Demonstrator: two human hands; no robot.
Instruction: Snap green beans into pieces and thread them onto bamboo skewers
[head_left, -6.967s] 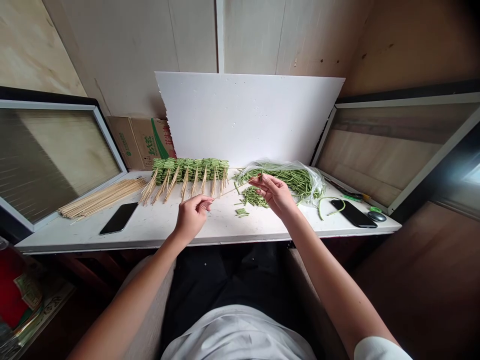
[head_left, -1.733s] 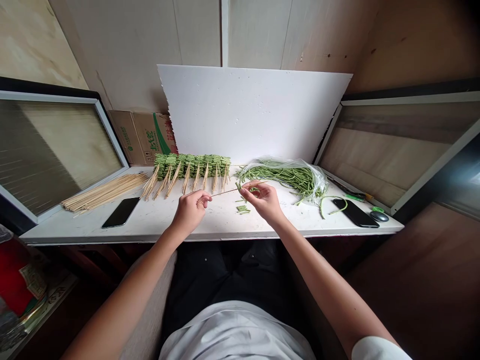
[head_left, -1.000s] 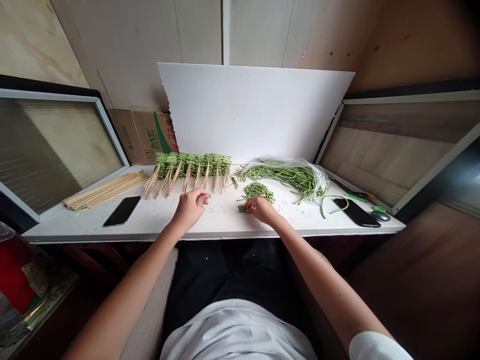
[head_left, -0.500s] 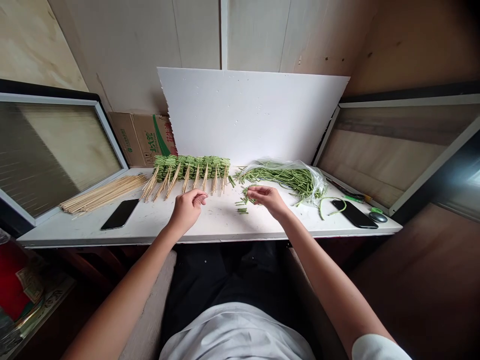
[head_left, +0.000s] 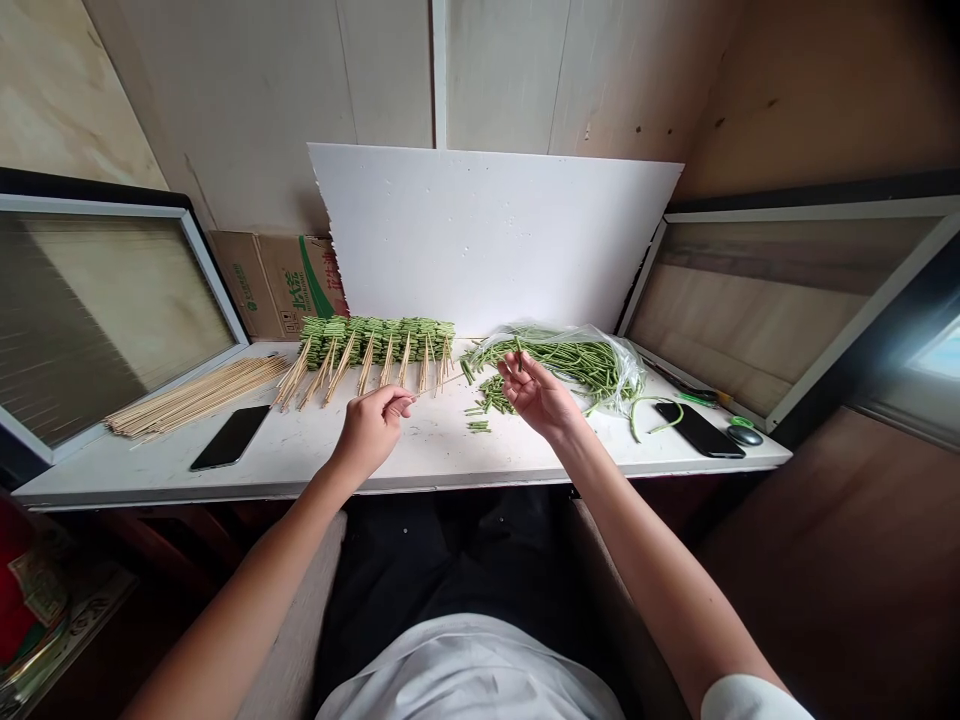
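Over a white table [head_left: 420, 462], seen by me from afar through the head camera, a person's two bare hands work with thin wooden sticks and short lengths of green bean. The left hand [head_left: 373, 428] has its fingers curled in, thumb and forefinger pinching the near end of a skewer [head_left: 437, 386] that slants up and away to the right. Two or so green segments [head_left: 466, 370] sit at its far end; they look threaded on, though at this size I cannot be certain. The right hand [head_left: 541, 398], its palm partly turned up, grips a single bean piece [head_left: 519, 352] upright between thumb and fingertips, raised in front of the bean bag.

Just beyond and left of the right hand lies a loose pile of cut pieces [head_left: 492, 394], with a small row of cut lengths [head_left: 478, 427] on the near side. Behind, long beans [head_left: 577, 360] spill from a clear plastic bag [head_left: 631, 362]. To the left, loaded skewers [head_left: 375, 338] stand stacked side by side, their bare sticks pointing toward the camera, and a sheaf of bare skewers [head_left: 195, 397] lies farther left, near a black phone [head_left: 230, 437]. A curled bean [head_left: 636, 425] lies by a second phone [head_left: 701, 430] at right. A white board [head_left: 495, 240] rises behind everything.
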